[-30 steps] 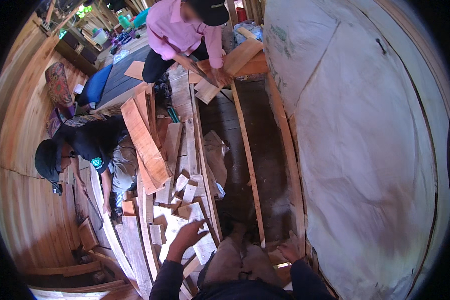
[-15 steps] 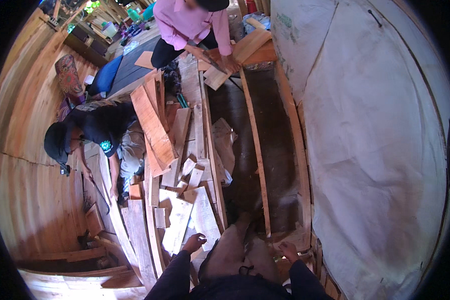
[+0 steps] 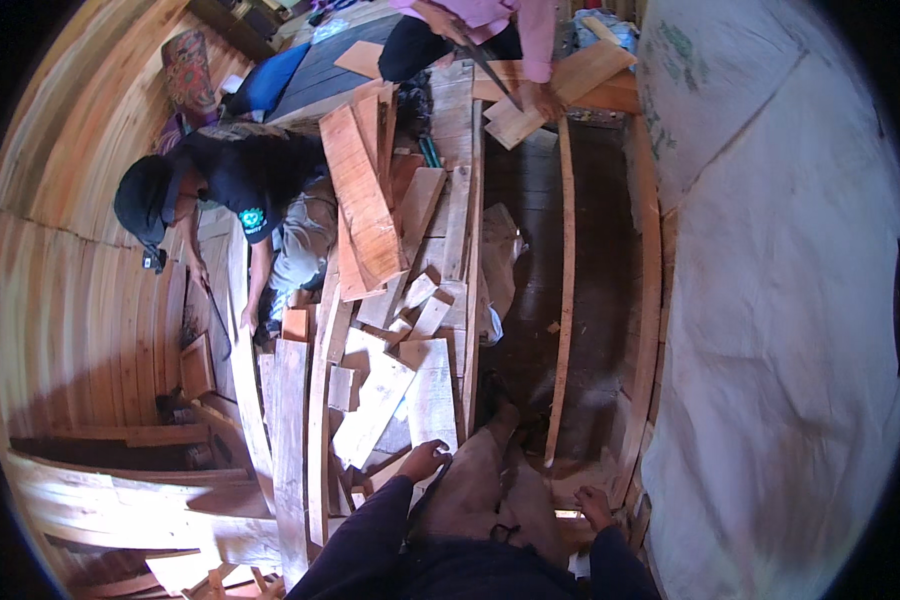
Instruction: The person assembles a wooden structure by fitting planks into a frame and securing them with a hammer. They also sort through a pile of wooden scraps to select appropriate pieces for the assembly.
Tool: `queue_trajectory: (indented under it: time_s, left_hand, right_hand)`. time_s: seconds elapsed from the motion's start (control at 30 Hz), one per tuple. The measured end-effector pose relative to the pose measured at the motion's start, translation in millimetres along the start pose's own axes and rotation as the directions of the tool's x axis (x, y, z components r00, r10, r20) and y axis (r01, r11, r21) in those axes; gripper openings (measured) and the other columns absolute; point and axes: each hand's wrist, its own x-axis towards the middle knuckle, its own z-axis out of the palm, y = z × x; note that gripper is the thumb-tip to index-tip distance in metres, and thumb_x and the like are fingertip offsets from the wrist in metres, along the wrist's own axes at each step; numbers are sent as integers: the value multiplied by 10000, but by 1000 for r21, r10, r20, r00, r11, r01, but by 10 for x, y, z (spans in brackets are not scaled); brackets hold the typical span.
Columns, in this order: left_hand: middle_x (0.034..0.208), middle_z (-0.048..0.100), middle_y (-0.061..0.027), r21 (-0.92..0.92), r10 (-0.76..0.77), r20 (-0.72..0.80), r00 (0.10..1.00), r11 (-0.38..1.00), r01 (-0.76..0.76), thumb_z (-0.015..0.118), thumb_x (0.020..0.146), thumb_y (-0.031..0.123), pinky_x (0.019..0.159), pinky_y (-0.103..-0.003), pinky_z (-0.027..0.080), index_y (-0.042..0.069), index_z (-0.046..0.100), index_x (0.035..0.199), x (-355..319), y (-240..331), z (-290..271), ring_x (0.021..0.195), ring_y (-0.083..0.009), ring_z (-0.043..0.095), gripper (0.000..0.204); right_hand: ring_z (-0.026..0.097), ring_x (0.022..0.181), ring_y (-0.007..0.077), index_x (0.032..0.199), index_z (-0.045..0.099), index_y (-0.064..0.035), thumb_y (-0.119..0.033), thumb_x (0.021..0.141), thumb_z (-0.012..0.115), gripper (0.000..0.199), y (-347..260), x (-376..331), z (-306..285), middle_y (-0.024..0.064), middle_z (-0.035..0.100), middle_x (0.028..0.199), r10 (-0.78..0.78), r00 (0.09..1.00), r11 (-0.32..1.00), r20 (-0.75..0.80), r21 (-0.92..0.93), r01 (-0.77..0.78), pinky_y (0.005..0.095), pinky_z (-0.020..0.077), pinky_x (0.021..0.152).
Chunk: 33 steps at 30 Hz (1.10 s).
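My left hand [image 3: 425,460] rests beside my left thigh, near the end of a pale short board [image 3: 430,390]. Its fingers are loosely curled with a gap at the thumb, and nothing is in them. To the right of my legs, my right hand [image 3: 594,507] hangs above the frame's near edge, fingers loosely bent and holding nothing. Another light board [image 3: 372,412] and small wood offcuts [image 3: 430,314] lie in a heap left of my legs. A long narrow beam [image 3: 566,290] runs away from me over the dark sunken floor [image 3: 520,310].
At the left, a co-worker [image 3: 250,165] in a dark shirt bends over a plank, a long dark blade in one hand. Ahead, another in pink [image 3: 535,40] saws a board [image 3: 590,72]. Orange planks [image 3: 365,195] are stacked between them. A white sheet [image 3: 770,330] covers the right wall.
My view has turned left and down, so the scene sits further right and higher. My hands stay by my legs. The co-worker in pink moves the saw over the board.
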Motion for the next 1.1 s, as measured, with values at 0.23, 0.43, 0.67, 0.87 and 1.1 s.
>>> queue_trajectory:
  time_s: [0.23,0.43,0.67,0.87,1.1]
  left_hand:
    - [944,695,-218,-69,-194,-202,960,980,184,671,817,310,828,-428,516,42,671,1033,-45,-364,132,917,-366,668,344]
    - [925,692,-213,-197,-378,-363,852,925,326,687,782,267,855,-442,510,47,650,1053,4,-782,340,952,-363,654,351]
    - [858,693,-205,-353,-353,-472,808,915,193,710,781,230,752,-412,531,-1,635,1079,132,-983,331,820,-336,682,384]
    - [805,645,-79,-825,-428,-450,784,535,-181,633,905,258,615,-301,483,50,644,1035,1233,-731,-517,698,-154,605,245]
    - [870,629,-132,-714,-388,-518,762,686,-136,680,857,198,682,-373,525,-64,400,1315,2352,-1035,-1741,802,-236,627,597]
  right_hand:
    - [634,771,150,1246,584,22,-188,900,589,404,-1143,-58,-221,93,664,971,124,974,992,188,-53,-116,276,488,611]
    - [668,836,189,1266,567,34,-191,898,588,432,-1581,-8,-442,118,668,995,168,967,984,191,-89,-153,295,512,631]
    - [648,759,177,1211,610,21,-208,899,595,388,-1557,182,-562,107,672,925,97,969,975,227,-215,-48,300,508,626]
    - [620,704,145,1167,642,17,-241,889,619,380,-1502,547,-493,105,681,890,-127,953,873,274,-425,239,307,500,641]
    - [640,960,209,1197,623,35,-280,886,644,443,-2759,414,215,162,686,1027,96,955,935,281,-355,11,319,487,858]
